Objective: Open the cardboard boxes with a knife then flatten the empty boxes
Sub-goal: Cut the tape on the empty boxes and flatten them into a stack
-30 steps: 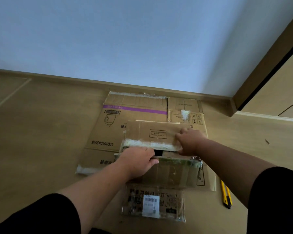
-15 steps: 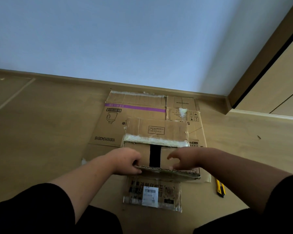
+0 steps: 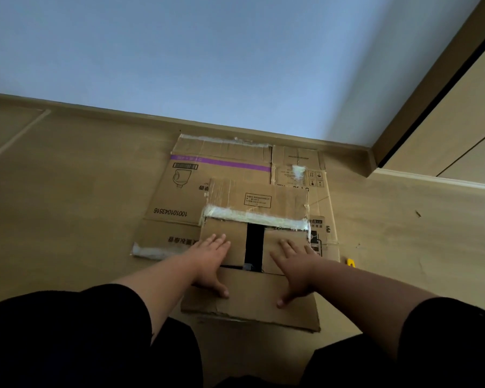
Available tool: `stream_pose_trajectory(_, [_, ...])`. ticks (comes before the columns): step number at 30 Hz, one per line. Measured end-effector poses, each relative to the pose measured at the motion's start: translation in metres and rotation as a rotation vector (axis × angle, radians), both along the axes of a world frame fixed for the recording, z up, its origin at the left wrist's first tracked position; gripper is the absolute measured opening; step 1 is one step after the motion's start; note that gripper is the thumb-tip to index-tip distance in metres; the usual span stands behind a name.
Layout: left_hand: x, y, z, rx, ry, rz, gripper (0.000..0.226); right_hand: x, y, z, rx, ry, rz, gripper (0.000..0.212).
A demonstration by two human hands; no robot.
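Observation:
A brown cardboard box point(image 3: 256, 201) lies collapsed on the floor, a band of white tape across its middle and a dark gap between two flaps. My left hand point(image 3: 212, 260) presses flat on the left flap, fingers straight and spread. My right hand point(image 3: 296, 266) presses flat on the right flap the same way. Both thumbs reach onto the near flap point(image 3: 252, 303), which lies spread toward me. Under it sits a larger flattened box point(image 3: 185, 191) with a purple stripe. Only the yellow tip of the knife point(image 3: 350, 261) shows on the floor, right of my right arm.
Another flattened box point(image 3: 298, 166) lies at the back right against the skirting. A pale wall rises behind the pile, and a wooden door frame point(image 3: 420, 105) stands at the right. Bare wooden floor point(image 3: 67, 191) stretches to the left.
The box went from half standing to pressed flat. Both hands let go of its near edge and now lie open on the flaps. The near flap covers the labelled plastic packet.

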State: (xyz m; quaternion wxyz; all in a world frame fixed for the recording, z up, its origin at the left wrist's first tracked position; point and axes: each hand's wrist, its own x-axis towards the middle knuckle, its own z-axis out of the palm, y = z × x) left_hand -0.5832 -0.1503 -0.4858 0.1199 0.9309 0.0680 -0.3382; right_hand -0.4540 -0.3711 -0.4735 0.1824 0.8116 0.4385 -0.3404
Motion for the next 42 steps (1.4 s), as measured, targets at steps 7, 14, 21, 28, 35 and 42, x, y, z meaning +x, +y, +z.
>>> stream_pose_trajectory(7, [0.001, -0.013, -0.021, 0.188, -0.047, 0.0, 0.136, -0.005, -0.003, -0.032, 0.03, -0.166, 0.06, 0.133])
stream_pose_trajectory(14, [0.003, -0.015, -0.038, 0.285, -0.108, -0.082, 0.126, -0.005, -0.004, -0.053, 0.035, -0.246, 0.093, 0.126])
stream_pose_trajectory(21, [0.038, 0.0, -0.031, 0.278, -0.435, -0.079, 0.066, 0.019, -0.001, -0.038, 0.208, -0.156, 0.05, 0.091])
stream_pose_trajectory(28, [0.099, -0.035, -0.036, 0.195, -0.698, -0.114, 0.044, 0.061, -0.029, -0.013, 0.584, -0.257, -0.289, 0.033])
stream_pose_trajectory(35, [0.162, -0.057, -0.029, 0.127, -0.683, -0.155, 0.056, 0.11, -0.061, -0.035, 0.624, 0.02, -0.934, 0.048])
stream_pose_trajectory(42, [0.196, -0.078, -0.031, 0.207, -0.525, -0.325, 0.067, 0.097, -0.024, -0.069, 0.764, 0.17, -1.002, 0.031])
